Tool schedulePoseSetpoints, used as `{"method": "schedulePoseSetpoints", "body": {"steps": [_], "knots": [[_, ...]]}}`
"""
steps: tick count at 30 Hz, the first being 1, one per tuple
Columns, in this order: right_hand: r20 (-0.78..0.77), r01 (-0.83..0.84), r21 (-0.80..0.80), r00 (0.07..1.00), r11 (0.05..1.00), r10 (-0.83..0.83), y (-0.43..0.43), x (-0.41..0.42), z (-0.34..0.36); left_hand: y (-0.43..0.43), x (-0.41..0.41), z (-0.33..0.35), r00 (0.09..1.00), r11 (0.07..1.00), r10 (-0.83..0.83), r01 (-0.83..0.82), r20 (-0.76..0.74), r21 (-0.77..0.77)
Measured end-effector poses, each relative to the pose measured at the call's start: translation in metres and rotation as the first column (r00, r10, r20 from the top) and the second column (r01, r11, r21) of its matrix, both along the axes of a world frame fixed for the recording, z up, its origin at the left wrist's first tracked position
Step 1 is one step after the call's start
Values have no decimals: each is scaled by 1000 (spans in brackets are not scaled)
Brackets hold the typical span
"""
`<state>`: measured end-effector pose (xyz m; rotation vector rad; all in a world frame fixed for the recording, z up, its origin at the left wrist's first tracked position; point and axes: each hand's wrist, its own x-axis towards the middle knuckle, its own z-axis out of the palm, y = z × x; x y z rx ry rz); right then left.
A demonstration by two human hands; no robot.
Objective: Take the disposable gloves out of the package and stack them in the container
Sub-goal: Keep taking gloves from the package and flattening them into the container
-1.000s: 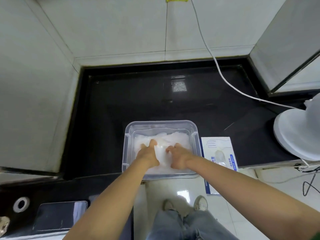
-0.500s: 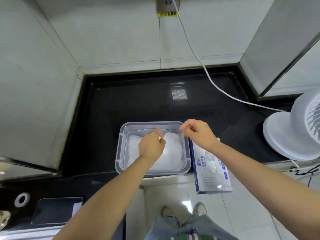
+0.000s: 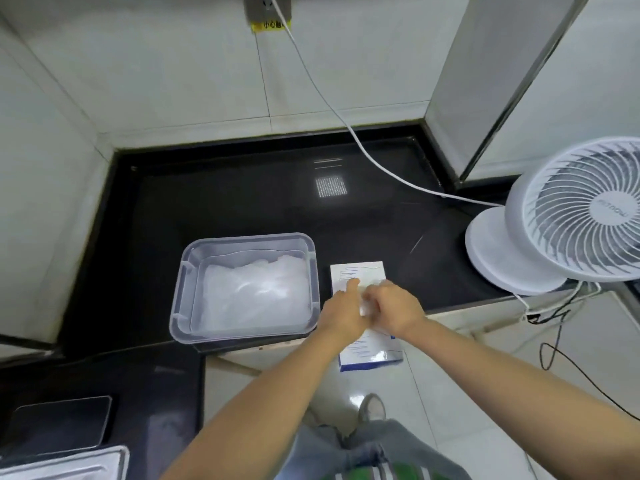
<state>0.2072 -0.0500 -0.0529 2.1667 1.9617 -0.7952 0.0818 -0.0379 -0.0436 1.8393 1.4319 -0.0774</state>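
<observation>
A clear plastic container point(image 3: 183, 296) stands on the black counter and holds a flat pile of translucent disposable gloves point(image 3: 256, 292). To its right lies the white and blue glove package point(image 3: 360, 271), its near end hanging over the counter's front edge. Both hands rest on the middle of the package. My left hand point(image 3: 341, 311) presses on it with a finger stretched forward. My right hand point(image 3: 394, 308) pinches something white and thin at the package's opening; how much of a glove is out is hidden by the fingers.
A white desk fan point(image 3: 568, 216) stands at the right end of the counter, its white cable point(image 3: 332, 109) running up to a wall socket. Dark cables hang off the right edge. A dark tablet point(image 3: 59, 424) lies at the lower left. Tiled walls enclose the counter.
Both hands have left the container and moved right onto the package. The left hand was over the gloves in the container; the right hand was above the package's far end.
</observation>
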Motion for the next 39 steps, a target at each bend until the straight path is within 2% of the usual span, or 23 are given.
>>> {"method": "schedulePoseSetpoints", "body": {"steps": [3, 6, 8, 11, 14, 16, 19, 20, 21, 22, 24, 27, 31, 35, 37, 39], "knots": [[-17, 28, 66, 1000, 997, -27, -2, -2, -1, -5, -2, -17, 994, 999, -10, 5, -110, -47], [-164, 139, 108, 979, 984, -120, 1, 1, -6, -6, -2, -24, 993, 999, 20, -25, -113, -41], [-314, 196, 109, 937, 974, -154, 4, 7, -11, -5, -1, -26, 994, 1000, 22, -24, -108, -18], [-509, 176, 153, 858, 972, -75, 9, 15, -2, -3, -2, -28, 996, 998, 56, -56, -73, -2], [-663, 261, 191, 745, 946, -71, 15, 22, 8, -2, -1, -31, 995, 996, 88, -88, -56, -4], [-707, 334, 162, 696, 929, -127, 15, 25, 7, -3, 0, -32, 994, 995, 102, -103, -50, -10], [-727, 428, -53, 603, 902, -328, 15, 24, -1, -3, 3, -33, 992, 993, 116, -117, -54, -17], [-678, 419, -122, 627, 900, -384, 14, 23, -2, -3, 3, -32, 991, 993, 119, -120, -56, -19], [-607, 379, -147, 694, 914, -386, 14, 22, -2, -3, 3, -33, 991, 993, 117, -118, -60, -18], [-542, 327, -140, 765, 935, -348, 15, 22, -2, -3, 3, -32, 991, 993, 113, -115, -69, -19], [-536, 284, -84, 795, 955, -284, 17, 22, 1, -2, 3, -31, 992, 993, 114, -115, -56, -15], [-706, 327, -39, 660, 944, -258, 22, 26, 10, -1, 6, -32, 991, 992, 128, -128, -38, -9], [-889, 467, -130, 336, 875, -311, 30, 31, 34, -1, 8, -33, 977, 974, 213, -214, -28, -74], [-916, 448, -172, 255, 877, -310, 31, 42, 38, 7, 8, -22, 936, 928, 346, -331, 67, -171], [-902, 425, -219, 256, 878, -349, 29, 45, 38, 14, 10, -9, 897, 915, 393, -358, 205, -188], [-897, 395, -257, 242, 882, -370, 27, 45, 39, 21, 9, 12, 780, 873, 487, -424, 394, -239]]}}
